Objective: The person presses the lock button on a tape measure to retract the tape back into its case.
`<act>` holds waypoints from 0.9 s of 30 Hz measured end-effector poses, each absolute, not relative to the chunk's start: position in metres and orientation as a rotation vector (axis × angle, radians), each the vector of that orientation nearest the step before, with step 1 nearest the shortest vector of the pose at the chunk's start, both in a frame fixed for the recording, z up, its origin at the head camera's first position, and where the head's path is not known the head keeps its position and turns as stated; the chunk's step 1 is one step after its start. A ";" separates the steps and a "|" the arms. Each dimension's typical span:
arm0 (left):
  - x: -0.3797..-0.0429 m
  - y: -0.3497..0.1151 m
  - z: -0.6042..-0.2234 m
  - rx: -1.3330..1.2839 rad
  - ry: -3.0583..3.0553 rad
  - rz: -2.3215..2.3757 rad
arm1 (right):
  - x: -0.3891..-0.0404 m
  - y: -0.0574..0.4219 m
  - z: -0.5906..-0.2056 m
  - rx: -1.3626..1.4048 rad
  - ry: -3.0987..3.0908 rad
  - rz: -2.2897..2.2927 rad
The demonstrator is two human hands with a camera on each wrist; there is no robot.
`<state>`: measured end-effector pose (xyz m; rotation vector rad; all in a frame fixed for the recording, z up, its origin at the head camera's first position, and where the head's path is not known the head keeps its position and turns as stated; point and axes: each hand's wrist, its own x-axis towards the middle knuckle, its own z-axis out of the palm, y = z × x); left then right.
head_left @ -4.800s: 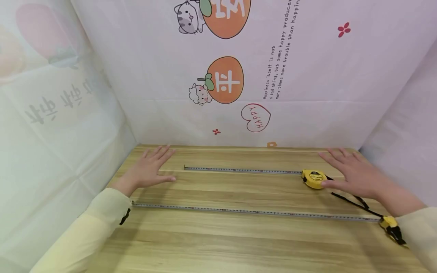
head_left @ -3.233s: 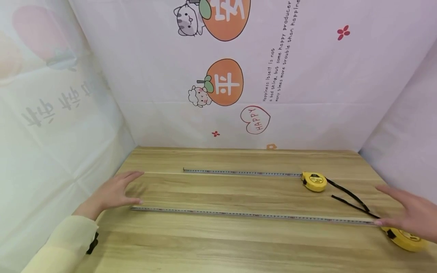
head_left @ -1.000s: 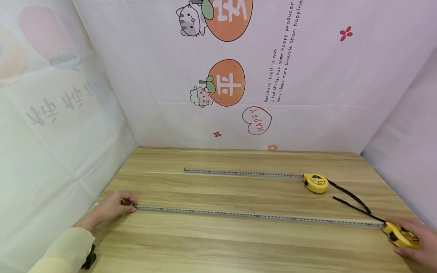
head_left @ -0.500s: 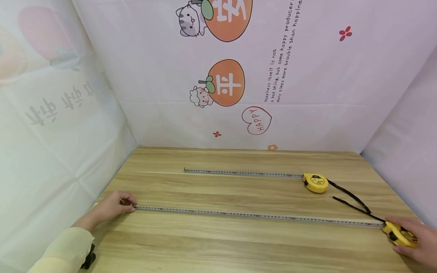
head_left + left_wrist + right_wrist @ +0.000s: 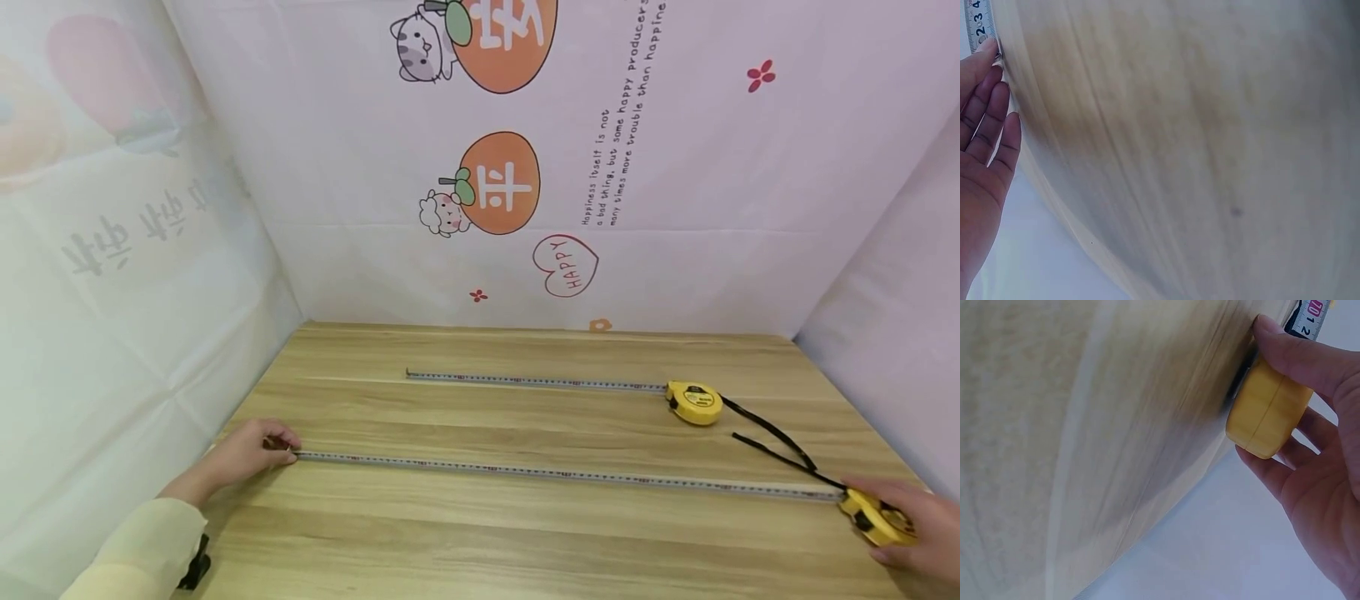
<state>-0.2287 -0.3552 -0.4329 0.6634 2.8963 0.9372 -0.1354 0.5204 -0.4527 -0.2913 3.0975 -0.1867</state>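
Two yellow tape measures lie on the wooden table with their blades drawn out. My left hand [image 5: 243, 454] pinches the hooked end of the nearer blade [image 5: 525, 472] at the table's left side. In the left wrist view, the thumb rests by the blade's low numbers [image 5: 980, 25]. At the right edge, my right hand [image 5: 930, 525] grips the yellow case [image 5: 870, 517] of this tape measure. The right wrist view has thumb and fingers around the case [image 5: 1269, 406], beside the blade [image 5: 1310, 319] near its 70 mark.
Farther back lies the second tape measure [image 5: 695, 403], its shorter blade [image 5: 536, 381] running left, roughly parallel to the nearer one. Black straps [image 5: 772, 427] lie between the two cases. Printed white cloth [image 5: 360, 167] encloses the table [image 5: 480, 550] at the back and sides.
Both hands, earlier spread over the table's far part, have come nearer and outward. The left has taken the blade's end, the right the nearer tape measure's case. Over the last second both stay still.
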 end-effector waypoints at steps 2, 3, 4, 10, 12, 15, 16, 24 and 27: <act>-0.230 -0.355 -0.433 0.657 2.902 0.935 | -0.136 0.521 -0.452 -0.288 3.095 -0.165; -0.230 -0.355 -0.433 0.655 2.903 0.939 | -0.136 0.522 -0.452 -0.288 3.094 -0.157; -0.230 -0.355 -0.432 0.664 2.902 0.939 | -0.136 0.521 -0.452 -0.276 3.095 -0.145; -0.230 -0.356 -0.432 0.677 2.902 0.935 | -0.133 0.515 -0.447 -0.282 3.145 -0.141; -0.230 -0.356 -0.431 0.661 2.900 0.938 | -0.132 0.513 -0.446 -0.288 3.172 -0.144; -0.228 -0.355 -0.429 0.629 2.902 0.941 | -0.131 0.511 -0.444 -0.283 3.206 -0.159; -0.227 -0.355 -0.428 0.617 2.903 0.948 | -0.131 0.510 -0.444 -0.287 3.227 -0.155; -0.229 -0.357 -0.422 0.559 2.898 1.061 | -0.137 0.512 -0.440 -0.374 3.379 -0.204; -0.229 -0.358 -0.419 0.543 2.907 1.073 | -0.139 0.511 -0.435 -0.395 3.397 -0.227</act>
